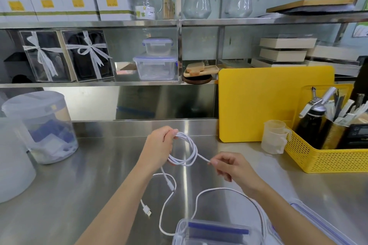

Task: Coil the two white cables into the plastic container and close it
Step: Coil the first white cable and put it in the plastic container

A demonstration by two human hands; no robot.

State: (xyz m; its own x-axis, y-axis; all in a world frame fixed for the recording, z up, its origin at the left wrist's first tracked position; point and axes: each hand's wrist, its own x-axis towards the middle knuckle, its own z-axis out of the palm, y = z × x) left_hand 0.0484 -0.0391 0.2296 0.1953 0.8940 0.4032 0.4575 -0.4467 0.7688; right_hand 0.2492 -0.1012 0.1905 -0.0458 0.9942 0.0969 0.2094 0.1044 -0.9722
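Pose: left hand [161,145] raised mid-frame, fingers curled round coiled white cable [186,150] | right hand [229,167] right of centre, fingertips pinching its free end | second white cable [165,215] loose on steel counter [99,175], lower centre | plastic container [215,234] at bottom edge

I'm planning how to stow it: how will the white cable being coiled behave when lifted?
Probably floppy: the white cable sags in loose curves below the left hand. Likely light, since the right hand pinches its end with fingertips alone. Its loops may spring open if released; they sit unevenly.
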